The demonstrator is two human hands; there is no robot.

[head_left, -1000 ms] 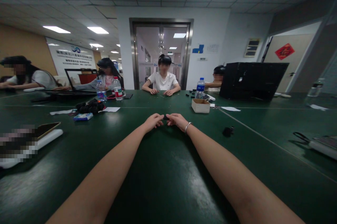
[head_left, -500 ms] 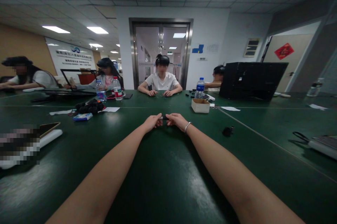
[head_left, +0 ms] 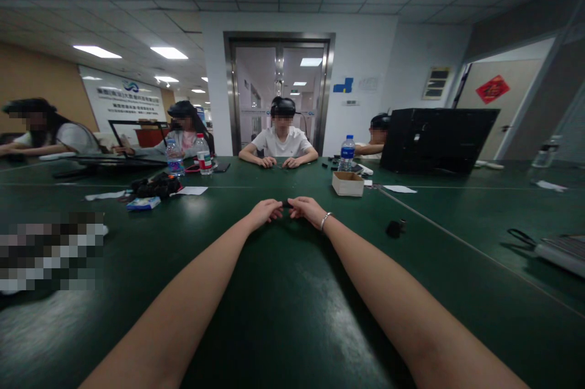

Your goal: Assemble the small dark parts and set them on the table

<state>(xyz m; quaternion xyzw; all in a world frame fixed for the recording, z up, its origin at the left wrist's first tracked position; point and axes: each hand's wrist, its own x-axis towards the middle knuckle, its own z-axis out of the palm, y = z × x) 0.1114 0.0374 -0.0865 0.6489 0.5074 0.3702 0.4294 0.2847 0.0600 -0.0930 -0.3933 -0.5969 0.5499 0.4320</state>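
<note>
Both my arms reach far out over the dark green table (head_left: 283, 316). My left hand (head_left: 264, 212) and my right hand (head_left: 308, 210) meet fingertip to fingertip, pinched on a small dark object (head_left: 286, 203) held between them just above the tabletop. The object is too small to name. A thin bracelet (head_left: 325, 220) circles my right wrist.
A small black item (head_left: 395, 228) lies right of my hands and an open cardboard box (head_left: 348, 183) beyond it. A black pile (head_left: 155, 185), water bottles (head_left: 174, 158) and a black monitor back (head_left: 436, 139) stand farther off. Several people sit around the table, one directly opposite (head_left: 281, 142).
My hands stay together at the same spot; the fingers shifted slightly on the small object. The person opposite moved a little.
</note>
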